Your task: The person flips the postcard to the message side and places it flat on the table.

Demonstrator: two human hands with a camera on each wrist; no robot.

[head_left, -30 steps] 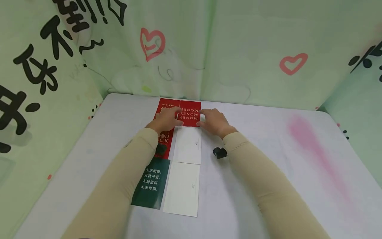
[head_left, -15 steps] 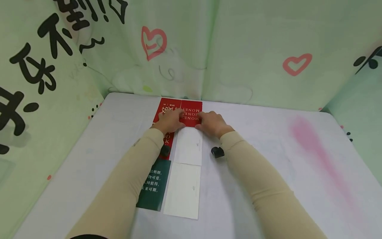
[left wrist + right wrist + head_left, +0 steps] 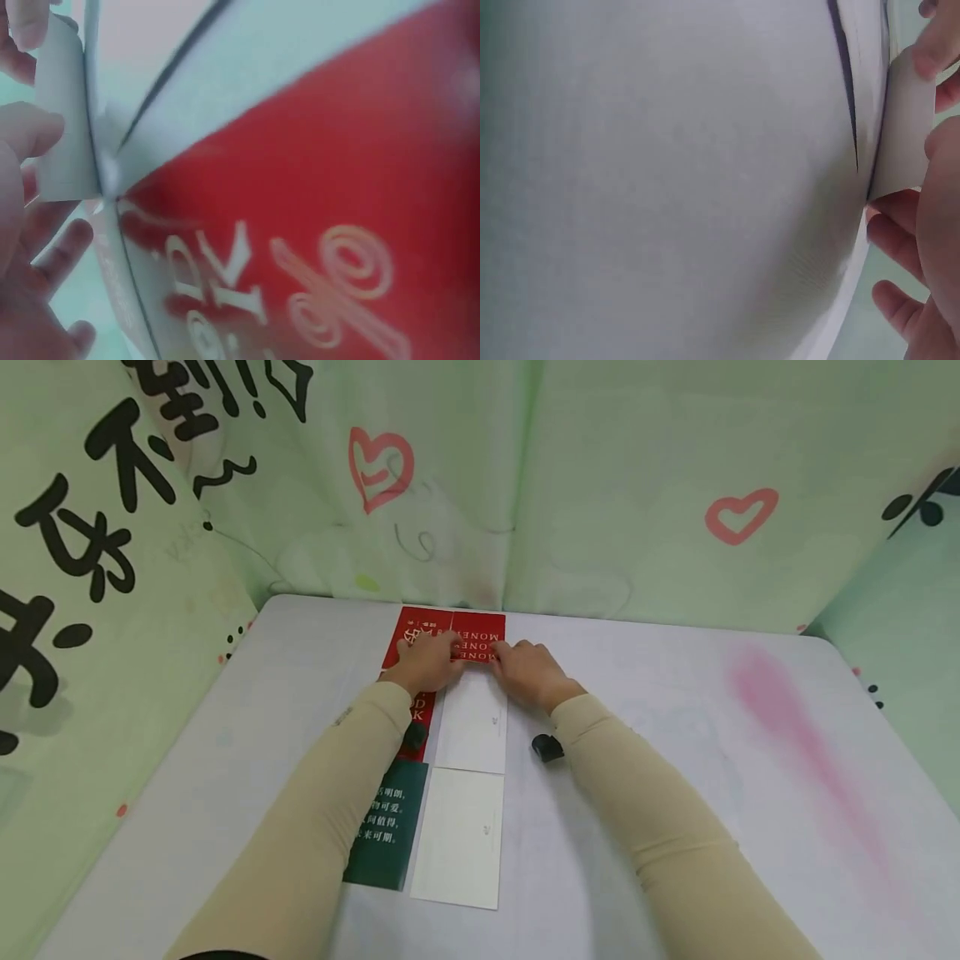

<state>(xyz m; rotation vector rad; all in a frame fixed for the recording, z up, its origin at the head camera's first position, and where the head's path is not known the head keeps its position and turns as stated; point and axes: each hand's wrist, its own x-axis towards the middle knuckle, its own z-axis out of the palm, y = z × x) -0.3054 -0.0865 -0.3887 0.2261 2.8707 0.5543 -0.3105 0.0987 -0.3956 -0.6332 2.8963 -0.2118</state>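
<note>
A red card [image 3: 480, 633] printed with MONEY lies at the far end of a two-column layout of cards, its near edge raised. My left hand [image 3: 426, 662] pinches that edge at its left corner, and my right hand [image 3: 531, 675] pinches the right corner. In both wrist views the card's pale underside [image 3: 66, 142] stands up between thumbs and fingers. Left of it lies another red card [image 3: 422, 620], partly under my left hand. Nearer is a red GOOD LUCK card [image 3: 422, 718], mostly covered by my left wrist. A white card [image 3: 472, 727] lies just below the raised edge.
A dark green card [image 3: 384, 839] with white writing and a second white card [image 3: 456, 839] form the near row on the white table [image 3: 637, 760]. A green curtain [image 3: 600, 485] hangs behind the table's far edge. A pink stain marks the cloth at right.
Both hands have closed in on the near corners of the MONEY card. Its near edge has come up and away from me, showing more of the white card below.
</note>
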